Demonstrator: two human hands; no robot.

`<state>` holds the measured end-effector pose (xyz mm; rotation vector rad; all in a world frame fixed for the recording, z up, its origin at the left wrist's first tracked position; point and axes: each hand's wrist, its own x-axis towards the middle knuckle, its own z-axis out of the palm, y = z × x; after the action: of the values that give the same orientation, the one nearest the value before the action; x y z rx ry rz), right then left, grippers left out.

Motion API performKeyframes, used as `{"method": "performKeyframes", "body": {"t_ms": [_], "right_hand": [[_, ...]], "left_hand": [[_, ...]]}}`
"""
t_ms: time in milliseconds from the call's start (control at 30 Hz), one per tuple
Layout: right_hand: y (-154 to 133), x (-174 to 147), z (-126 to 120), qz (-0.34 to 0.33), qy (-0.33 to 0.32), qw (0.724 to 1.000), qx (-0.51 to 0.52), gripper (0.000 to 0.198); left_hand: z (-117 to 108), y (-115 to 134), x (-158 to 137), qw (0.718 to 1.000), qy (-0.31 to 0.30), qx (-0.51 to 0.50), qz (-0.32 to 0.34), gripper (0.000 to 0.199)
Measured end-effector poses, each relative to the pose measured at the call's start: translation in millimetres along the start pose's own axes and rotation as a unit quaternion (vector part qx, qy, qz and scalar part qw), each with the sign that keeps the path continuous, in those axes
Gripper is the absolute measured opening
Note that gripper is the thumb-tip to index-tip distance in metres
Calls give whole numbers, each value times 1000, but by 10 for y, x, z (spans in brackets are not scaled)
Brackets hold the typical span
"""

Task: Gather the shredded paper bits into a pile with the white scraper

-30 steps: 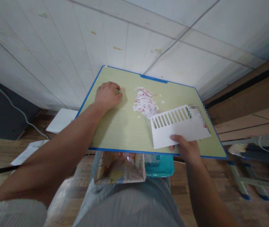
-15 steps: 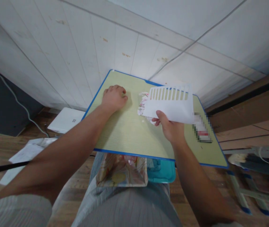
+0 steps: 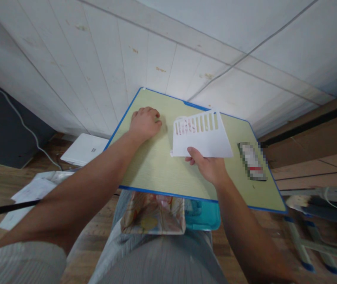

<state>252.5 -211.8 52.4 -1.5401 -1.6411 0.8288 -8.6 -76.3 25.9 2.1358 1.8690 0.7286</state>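
Note:
My right hand (image 3: 208,167) pinches the near edge of a white card (image 3: 201,144), its thumb on top. A row of long slots is cut along the card's far side. Small pieces with pink markings (image 3: 186,126) show through the left slots, and the rest of them is hidden under the card. My left hand (image 3: 146,124) rests on the left part of the yellow-green tabletop (image 3: 156,165), apart from the card. Its fingers are curled together, and whatever may lie between them is hidden.
A pixelated dark-edged object (image 3: 251,161) lies at the table's right. Below the front edge are a patterned fabric bag (image 3: 153,221) and a turquoise container (image 3: 208,217). A white box (image 3: 82,150) stands at the left. A white panelled wall (image 3: 145,55) rises behind, with a cable (image 3: 236,63).
My right hand has shifted the white card left and slightly toward me. It now covers the pink-marked pieces that stuck out past its left edge. My left hand has stayed almost still.

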Motion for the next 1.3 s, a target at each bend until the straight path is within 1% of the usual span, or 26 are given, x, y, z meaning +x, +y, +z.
{"method": "performKeyframes", "body": {"t_ms": [67,100,200,267,433,567,733,967,1033,1167,1300], "right_hand": [[-11,-116,-36,5,-15,1000,6,48],[-14,-169,-52,12,-10,1000,15,47],[-7,-292,-95,27,27,998,42,37],[24,-355,-132,29,36,998,51,34],[186,-545,-293,40,97,993,52,37],[277,-720,-432,44,101,994,28,41],[329,-878,-517,72,147,985,55,34],[362,-981,-542,67,189,977,71,40],[352,-981,-536,71,193,977,62,42],[345,-971,-541,70,180,980,48,45],[353,-990,-562,78,201,975,59,41]], "left_hand": [[-1,4,1,1000,-5,2,-2,41],[-2,7,2,1000,-7,3,-3,41],[-1,15,5,1000,-8,2,-8,41],[2,15,7,1000,-5,2,-10,41],[19,-4,8,1000,-3,4,-5,41],[30,-17,8,1000,0,1,-2,42],[49,-32,19,1000,3,6,2,42],[105,-103,52,1000,7,14,8,40],[116,-123,62,1000,9,13,10,40],[124,-145,76,1000,3,10,12,41],[121,-136,78,1000,-2,15,12,42]]}}
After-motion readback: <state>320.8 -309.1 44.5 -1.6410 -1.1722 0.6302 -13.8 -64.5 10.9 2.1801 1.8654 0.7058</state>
